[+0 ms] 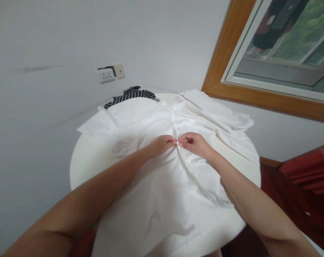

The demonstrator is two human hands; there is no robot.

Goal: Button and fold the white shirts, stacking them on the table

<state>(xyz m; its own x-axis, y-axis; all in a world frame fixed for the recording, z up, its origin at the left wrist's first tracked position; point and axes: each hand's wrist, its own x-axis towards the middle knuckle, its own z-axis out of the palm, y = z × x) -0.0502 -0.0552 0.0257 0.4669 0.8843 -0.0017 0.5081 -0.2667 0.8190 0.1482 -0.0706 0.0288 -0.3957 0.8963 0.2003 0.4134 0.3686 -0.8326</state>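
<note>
A white shirt (153, 192) lies spread over a round white table (84, 167), its lower part hanging past the near edge. My left hand (164, 144) pinches one side of the front opening. From the other side my right hand (192, 142) is closed on the facing edge, with its fingertips almost against those of the left. Between them the cloth is raised in a small fold; any button there is too small to make out. Above the hands the placket (173, 116) runs up towards the collar end.
Behind the shirt lies a black-and-white striped cloth (135, 94). Folded white fabric (215, 109) rests at the table's back right. A wall socket (106, 75) sits above the table, and a wood-framed window (258, 87) is at the right. Red fabric (311, 166) hangs low at far right.
</note>
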